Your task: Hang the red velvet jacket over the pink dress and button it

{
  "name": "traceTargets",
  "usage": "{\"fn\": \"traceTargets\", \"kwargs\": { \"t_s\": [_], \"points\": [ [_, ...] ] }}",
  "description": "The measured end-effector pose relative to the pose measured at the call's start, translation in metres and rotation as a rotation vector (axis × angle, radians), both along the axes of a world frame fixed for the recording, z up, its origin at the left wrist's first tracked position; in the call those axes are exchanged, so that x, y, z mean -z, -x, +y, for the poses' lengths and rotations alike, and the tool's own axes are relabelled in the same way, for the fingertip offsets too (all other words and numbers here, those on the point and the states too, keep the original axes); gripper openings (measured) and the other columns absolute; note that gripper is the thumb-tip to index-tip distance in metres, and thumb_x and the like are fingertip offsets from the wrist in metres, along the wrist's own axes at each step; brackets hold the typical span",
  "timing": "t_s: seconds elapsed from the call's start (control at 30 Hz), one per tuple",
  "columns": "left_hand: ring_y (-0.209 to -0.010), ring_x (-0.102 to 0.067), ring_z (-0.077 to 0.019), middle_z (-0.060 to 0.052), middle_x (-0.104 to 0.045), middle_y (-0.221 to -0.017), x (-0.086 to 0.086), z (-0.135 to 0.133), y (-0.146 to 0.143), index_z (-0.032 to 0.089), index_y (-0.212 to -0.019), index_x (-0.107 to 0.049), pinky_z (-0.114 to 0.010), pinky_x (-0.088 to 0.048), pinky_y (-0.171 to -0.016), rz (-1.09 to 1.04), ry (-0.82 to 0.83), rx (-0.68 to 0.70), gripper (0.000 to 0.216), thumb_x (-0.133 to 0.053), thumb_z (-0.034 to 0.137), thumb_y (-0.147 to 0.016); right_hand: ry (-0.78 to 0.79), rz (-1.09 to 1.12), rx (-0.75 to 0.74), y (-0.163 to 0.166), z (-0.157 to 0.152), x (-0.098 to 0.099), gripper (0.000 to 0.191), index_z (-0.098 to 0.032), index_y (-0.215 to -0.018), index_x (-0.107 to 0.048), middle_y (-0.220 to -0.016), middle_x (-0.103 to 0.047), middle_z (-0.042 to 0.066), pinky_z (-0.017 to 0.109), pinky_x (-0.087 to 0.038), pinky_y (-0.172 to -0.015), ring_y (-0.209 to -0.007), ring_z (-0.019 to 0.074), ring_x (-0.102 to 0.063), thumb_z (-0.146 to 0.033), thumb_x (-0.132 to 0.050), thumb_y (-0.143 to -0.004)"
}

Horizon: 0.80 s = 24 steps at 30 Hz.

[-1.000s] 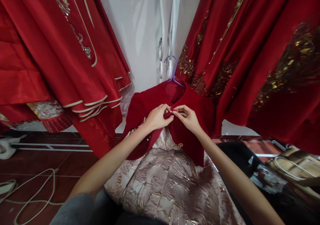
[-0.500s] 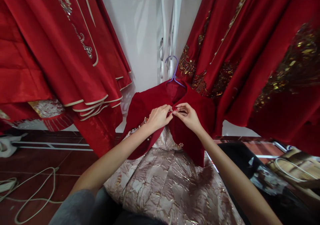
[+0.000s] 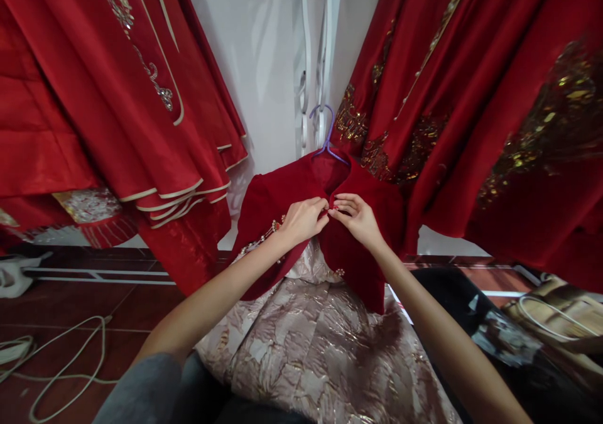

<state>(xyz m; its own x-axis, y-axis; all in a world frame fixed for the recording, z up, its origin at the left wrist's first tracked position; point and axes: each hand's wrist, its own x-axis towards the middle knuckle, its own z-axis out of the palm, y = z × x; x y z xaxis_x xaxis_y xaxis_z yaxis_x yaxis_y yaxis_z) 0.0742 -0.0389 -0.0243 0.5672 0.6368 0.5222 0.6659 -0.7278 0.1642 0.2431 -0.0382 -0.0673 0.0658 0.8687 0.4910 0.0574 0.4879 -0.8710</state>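
Observation:
A dark red velvet jacket (image 3: 264,201) hangs on a purple hanger (image 3: 325,138) in front of me, over a pale pink and gold brocade skirt (image 3: 320,348). My left hand (image 3: 301,220) and my right hand (image 3: 355,218) meet at the jacket's front opening just under the collar. Both hands pinch the two front edges of the jacket together. Whatever small fastening sits between the fingertips is hidden. Beaded trim shows along the jacket's lower left edge.
Red embroidered gowns (image 3: 117,97) hang at the left and more with gold sequins (image 3: 471,97) at the right. A white rack post (image 3: 315,47) stands behind the hanger. White cables (image 3: 61,355) lie on the dark red floor at the left.
Both hands have crept slightly upward along the jacket's front opening, staying pinched together. The jacket hangs as before.

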Motion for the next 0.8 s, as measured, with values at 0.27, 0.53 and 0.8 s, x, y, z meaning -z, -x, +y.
{"fn": "traceTargets", "kwargs": {
  "t_s": [0.27, 0.53, 0.8],
  "points": [
    [-0.082, -0.063, -0.0187, -0.005, -0.065, -0.099, 0.010, -0.006, 0.004, 0.022, -0.106, -0.059, -0.028, -0.048, -0.072, -0.068, 0.032, -0.052, 0.024, -0.049, 0.020, -0.085, -0.106, -0.063, 0.071, 0.013, -0.009, 0.005, 0.045, -0.026, -0.110, -0.042, -0.108, -0.053, 0.006, 0.035, -0.052, -0.087, -0.100, 0.0179, -0.058, -0.028, -0.065, -0.072],
    [-0.076, -0.061, -0.0128, -0.001, -0.064, -0.095, 0.026, -0.027, 0.016, 0.024, -0.104, -0.060, -0.023, -0.049, -0.069, -0.334, 0.132, -0.047, 0.027, -0.053, 0.015, -0.080, -0.136, -0.507, 0.468, 0.031, -0.041, 0.039, 0.045, -0.020, -0.115, -0.043, -0.098, -0.054, 0.009, 0.040, -0.050, -0.077, -0.090, 0.0247, -0.055, -0.027, -0.061, -0.075],
    [-0.079, -0.062, -0.0189, -0.004, -0.064, -0.085, 0.045, -0.037, 0.017, 0.020, -0.109, -0.063, -0.029, -0.049, -0.072, -0.110, 0.247, -0.035, 0.036, -0.054, 0.044, -0.085, 0.144, -0.421, 0.358, 0.001, -0.032, 0.034, 0.009, -0.022, -0.080, -0.055, -0.072, -0.063, 0.001, 0.031, -0.047, -0.062, -0.062, 0.0175, -0.058, -0.025, -0.055, -0.071]
  ]
}}
